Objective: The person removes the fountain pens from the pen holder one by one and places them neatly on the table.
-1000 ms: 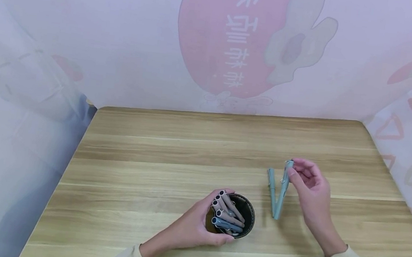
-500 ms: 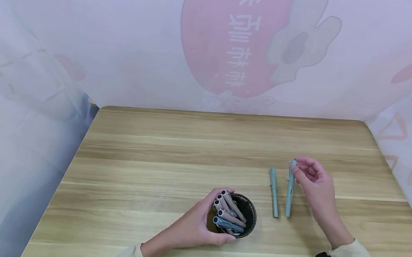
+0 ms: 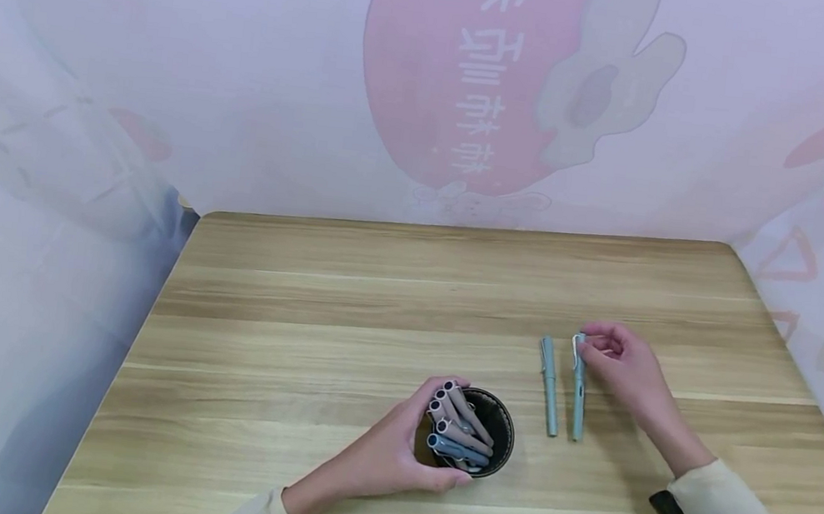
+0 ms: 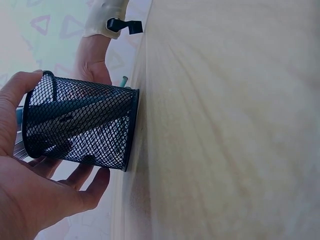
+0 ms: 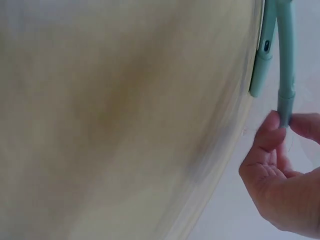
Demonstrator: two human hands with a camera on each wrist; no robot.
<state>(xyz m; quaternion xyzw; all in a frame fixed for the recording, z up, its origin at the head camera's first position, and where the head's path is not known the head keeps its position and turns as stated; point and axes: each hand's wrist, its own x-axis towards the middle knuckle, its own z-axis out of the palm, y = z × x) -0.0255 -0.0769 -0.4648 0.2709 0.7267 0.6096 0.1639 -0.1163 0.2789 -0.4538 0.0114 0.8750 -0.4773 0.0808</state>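
Currently, the L hand point(image 3: 388, 449) is curled round the black wire-mesh cylindrical pen cup point(image 3: 497, 417), thumb on the near side & fingers along the far side. Probable purpose: steadying the cup, since its contents lean to one side. Contents: several mauve-grey slim capped pens point(image 3: 464, 436) + at least one dark-blue slim pen point(image 3: 463, 452), ends projecting past the rim toward the L palm. Base contact w/ the wood-grain surface point(image 3: 300, 321) can't be confirmed; base is at or very near it. Right of the cup, the pale teal slim pen w/ silver clip point(image 3: 578, 396) is pinched at its clip end btwn thumb & fingertips of the R hand point(image 3: 629, 374). That end sits off the surface (ref. right wrist view), presumably for fingertip access; whether the opp. end rests on the surface is unclear. A second pale teal slim pen point(image 3: 550, 397) lies on the surface just beside it, approx. parallel, untouched. R hand pose: wrist low & to the right, forearm angled in from the lower R corner, remaining fingers bent inward. L forearm enters from bottom, L of centre. Hands are well apart.
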